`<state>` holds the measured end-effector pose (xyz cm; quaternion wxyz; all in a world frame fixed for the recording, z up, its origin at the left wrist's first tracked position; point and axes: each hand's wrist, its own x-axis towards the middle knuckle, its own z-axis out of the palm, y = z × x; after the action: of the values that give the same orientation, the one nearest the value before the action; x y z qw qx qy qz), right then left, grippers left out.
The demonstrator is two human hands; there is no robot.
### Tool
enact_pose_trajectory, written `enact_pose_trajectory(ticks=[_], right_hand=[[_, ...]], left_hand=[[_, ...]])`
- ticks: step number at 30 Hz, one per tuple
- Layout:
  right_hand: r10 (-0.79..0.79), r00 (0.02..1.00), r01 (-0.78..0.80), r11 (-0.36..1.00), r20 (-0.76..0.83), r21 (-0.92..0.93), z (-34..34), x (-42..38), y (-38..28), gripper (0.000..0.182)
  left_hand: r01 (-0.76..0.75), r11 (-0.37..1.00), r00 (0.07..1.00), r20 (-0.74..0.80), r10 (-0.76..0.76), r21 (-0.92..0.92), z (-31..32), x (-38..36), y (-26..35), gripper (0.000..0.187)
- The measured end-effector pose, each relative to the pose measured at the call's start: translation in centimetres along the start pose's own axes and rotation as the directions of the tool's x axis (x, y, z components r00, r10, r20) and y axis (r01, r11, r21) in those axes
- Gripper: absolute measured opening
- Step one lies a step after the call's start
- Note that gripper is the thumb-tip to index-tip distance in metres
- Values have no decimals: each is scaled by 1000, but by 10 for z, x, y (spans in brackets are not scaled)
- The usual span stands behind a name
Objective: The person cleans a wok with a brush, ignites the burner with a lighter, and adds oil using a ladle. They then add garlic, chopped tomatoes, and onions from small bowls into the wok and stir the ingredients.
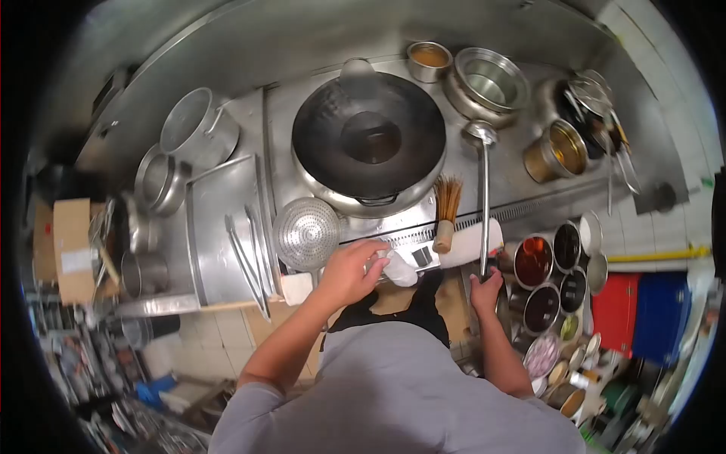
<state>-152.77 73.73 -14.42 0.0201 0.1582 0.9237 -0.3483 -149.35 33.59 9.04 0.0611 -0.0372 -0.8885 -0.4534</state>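
My right hand (pixel 486 291) is closed around the near end of a long-handled ladle (pixel 485 200). The ladle's long axis runs from this hand toward the far side, and its bowl lies at the far end, near a round metal pot (pixel 463 102). The wok (pixel 368 136) lies to the left of that axis, apart from the ladle; a bristle brush (pixel 445 216) lies between them, at the wok's near right. My left hand (pixel 354 271) has its fingers closed on a crumpled white cloth (pixel 401 270). This hand is on the near side of the wok, is nearer to its rim than the right hand, and has the ladle to its right. Left of the wok, a perforated strainer (pixel 306 233) rests beside a metal tray (pixel 212 204) holding tongs (pixel 245 265). The supporting surface is a steel worktop (pixel 510 163); tiled floor (pixel 204 333) shows at near left.
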Motion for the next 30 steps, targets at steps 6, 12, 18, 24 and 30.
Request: enact_pose_trajectory(ticks=[6, 12, 18, 24, 30], right_hand=[[133, 948, -196, 960, 291, 201, 17, 103, 11, 44], [70, 915, -203, 931, 398, 304, 17, 129, -19, 8], [-46, 938, 2, 992, 343, 127, 11, 130, -19, 36], [-340, 856, 430, 886, 388, -172, -29, 123, -80, 87], [-420, 781, 488, 872, 462, -33, 30, 110, -120, 92]], left_hand=[[544, 839, 825, -205, -526, 37, 48, -60, 31, 28], [694, 679, 553, -425, -716, -240, 85, -91, 62, 23], [491, 793, 619, -496, -609, -360, 123, -68, 41, 20], [-147, -132, 539, 32, -841, -980, 131, 11, -49, 52], [-335, -348, 560, 112, -821, -876, 112, 100, -90, 43]])
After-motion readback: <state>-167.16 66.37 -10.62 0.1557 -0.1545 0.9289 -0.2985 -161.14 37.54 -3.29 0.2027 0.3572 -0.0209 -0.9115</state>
